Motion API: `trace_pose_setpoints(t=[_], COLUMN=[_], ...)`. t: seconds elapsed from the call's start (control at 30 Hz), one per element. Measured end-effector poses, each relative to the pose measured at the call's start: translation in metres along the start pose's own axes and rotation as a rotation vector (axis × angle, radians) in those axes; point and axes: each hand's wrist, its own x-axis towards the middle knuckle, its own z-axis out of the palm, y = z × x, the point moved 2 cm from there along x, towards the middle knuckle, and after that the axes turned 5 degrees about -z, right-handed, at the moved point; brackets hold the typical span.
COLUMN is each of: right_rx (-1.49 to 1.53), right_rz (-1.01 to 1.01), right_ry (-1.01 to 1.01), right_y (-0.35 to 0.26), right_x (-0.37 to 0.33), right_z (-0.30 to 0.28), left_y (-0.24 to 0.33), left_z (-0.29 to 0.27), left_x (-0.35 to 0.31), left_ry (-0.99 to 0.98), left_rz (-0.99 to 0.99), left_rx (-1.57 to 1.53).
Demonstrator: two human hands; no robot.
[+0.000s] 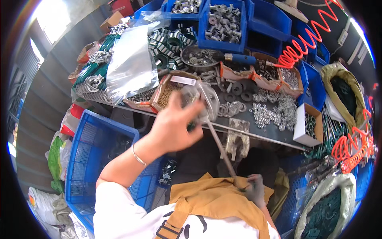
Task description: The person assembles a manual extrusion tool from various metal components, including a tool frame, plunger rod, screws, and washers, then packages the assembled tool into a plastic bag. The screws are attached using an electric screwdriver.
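My left hand (169, 125), with a thin bangle at the wrist, reaches over the bench's front edge. Its thumb and forefinger are spread apart beside a silvery metal fitting (213, 103) with a rounded, flanged outline. Motion blurs both, so whether the fingers grip the fitting cannot be made out. A long metal rod (221, 147) slants down from the fitting toward my lap. At the rod's lower end my right hand (255, 190), greyish and low against the tan apron (215, 203), is closed around it. The grip itself is partly hidden.
Washers (232, 108) and loose nuts (274, 115) lie on the bench. Cartons of small parts, including one of brass-coloured pieces (169, 95), stand along it. Blue bins (223, 28) rise behind. A blue crate (81, 159) sits left; red coiled hoses (296, 51) hang right.
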Motion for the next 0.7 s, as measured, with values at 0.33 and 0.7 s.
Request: trace_pose_setpoints(t=[0.33,0.7], right_rx=[-1.348,-1.488], right_rz=[-0.259,0.167], right_ry=[-0.315,-0.398], right_y=[-0.066,-0.031], right_x=[0.361,0.42], right_z=[0.112,0.153], left_y=[0.013,0.002], left_z=[0.024,0.007], left_x=[-0.005,-0.013], left_ry=[-0.026,-0.462], left_rz=[0.192,0.091], left_rx=[0.031,-0.124])
